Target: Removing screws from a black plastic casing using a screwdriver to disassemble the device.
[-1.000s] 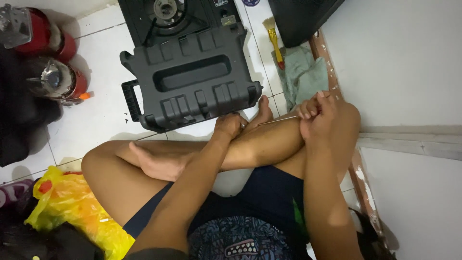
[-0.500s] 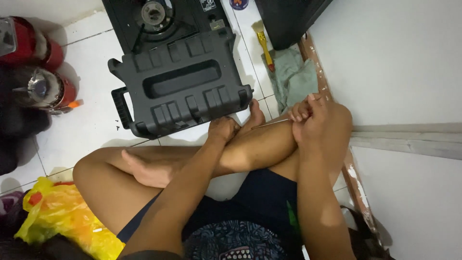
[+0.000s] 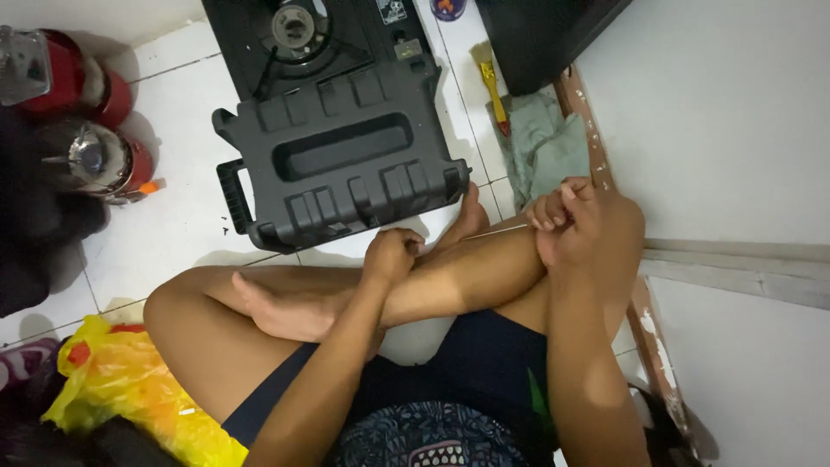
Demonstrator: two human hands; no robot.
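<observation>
The right hand (image 3: 566, 216) rests on the raised knee with its fingers pinched together on a thin pale thread (image 3: 494, 232). The thread runs tight to the left hand (image 3: 391, 255), which is closed in a fist at the ankle; I cannot tell if it grips the thread. Just beyond the feet a black plastic case (image 3: 341, 164) lies on the white tiled floor (image 3: 173, 225). A yellow bag (image 3: 130, 389) lies beside the thigh, and a white wall (image 3: 735, 112) stands at the right.

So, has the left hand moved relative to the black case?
Yes, slightly: the left hand has slid back from the black case, away from its near edge and toward the person, fist closed over the shin.
</observation>
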